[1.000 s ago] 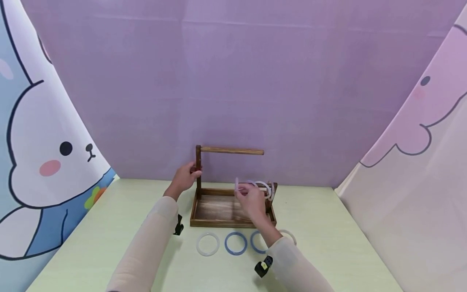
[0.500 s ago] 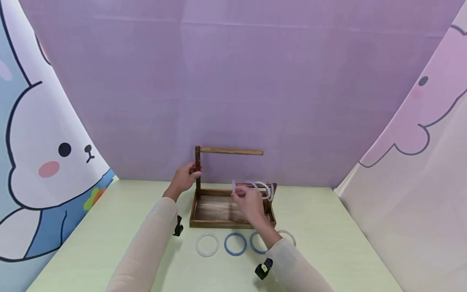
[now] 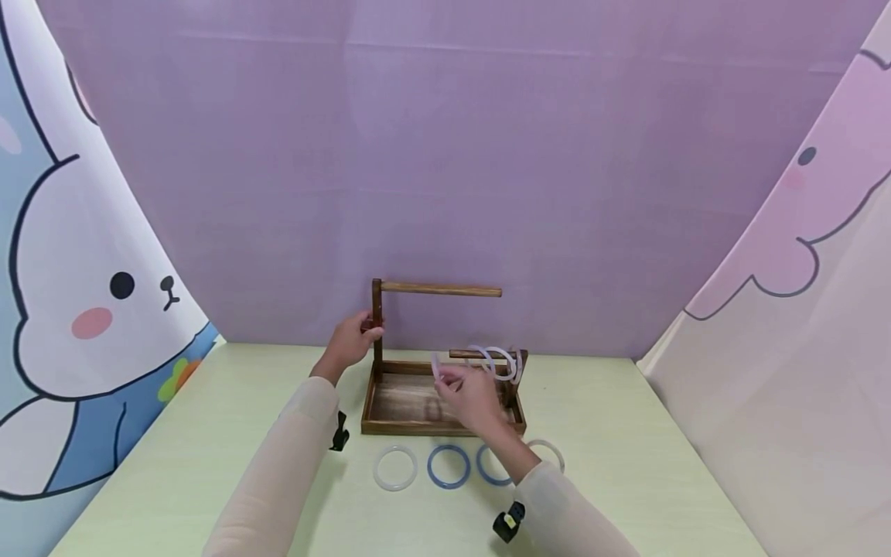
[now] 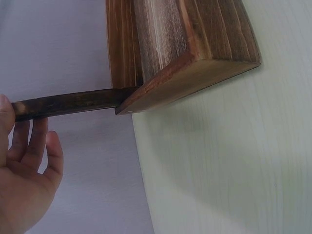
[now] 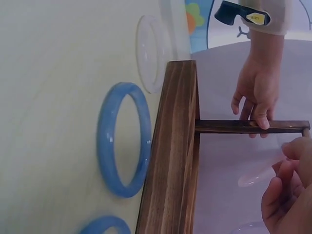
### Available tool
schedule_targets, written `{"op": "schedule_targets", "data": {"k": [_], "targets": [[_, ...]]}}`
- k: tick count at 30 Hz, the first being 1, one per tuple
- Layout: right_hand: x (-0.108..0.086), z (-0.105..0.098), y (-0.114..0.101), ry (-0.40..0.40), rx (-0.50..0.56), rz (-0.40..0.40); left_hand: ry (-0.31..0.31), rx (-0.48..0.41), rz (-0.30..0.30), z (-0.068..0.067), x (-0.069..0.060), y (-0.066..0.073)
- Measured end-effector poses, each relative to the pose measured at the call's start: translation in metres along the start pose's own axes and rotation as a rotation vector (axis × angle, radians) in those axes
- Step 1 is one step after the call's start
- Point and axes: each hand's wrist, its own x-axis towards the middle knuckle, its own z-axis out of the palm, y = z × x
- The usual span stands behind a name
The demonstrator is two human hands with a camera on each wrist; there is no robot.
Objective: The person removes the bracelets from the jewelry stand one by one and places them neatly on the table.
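In the head view, my left hand [image 3: 352, 340] grips the left post [image 3: 378, 325] of a wooden stand, with thumb on one side and fingers on the other. The stand has a tray base [image 3: 411, 428], a long upper bar [image 3: 442, 289] and a shorter lower bar [image 3: 461, 353]. My right hand [image 3: 473, 398] pinches a translucent pale pink bangle [image 5: 258, 176], which stands on edge over the tray, just left of the lower bar's free end. Several pale bangles [image 3: 513, 363] hang on the lower bar, partly behind the right hand.
In front of the tray lie a clear bangle [image 3: 395, 468], a blue bangle [image 3: 448, 466], another blue bangle [image 3: 487, 472] partly behind the right wrist, and a whitish bangle [image 3: 553, 449]. A purple cloth [image 3: 445, 155] rises behind the table [image 3: 592, 433].
My right hand has moved left and slightly down with the pale pink bangle, past the lower bar's free end, which now shows. The left hand stays on the post.
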Motion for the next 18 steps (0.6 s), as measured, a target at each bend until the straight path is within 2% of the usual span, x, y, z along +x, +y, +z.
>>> {"op": "schedule_targets", "data": {"k": [4, 7, 11, 18], "targets": [[-0.005, 0.002, -0.001, -0.041, -0.026, -0.021, -0.003, -0.006, -0.012, 0.000, -0.001, 0.000], [-0.009, 0.004, -0.002, -0.069, -0.040, -0.071, -0.005, -0.005, -0.016, 0.000, -0.001, 0.000], [-0.013, 0.007, -0.003, -0.115, -0.033, -0.114, -0.002, 0.006, 0.001, 0.000, 0.001, -0.001], [-0.022, 0.011, -0.003, -0.177, -0.039, -0.145, 0.001, 0.005, 0.014, 0.000, 0.000, -0.002]]}}
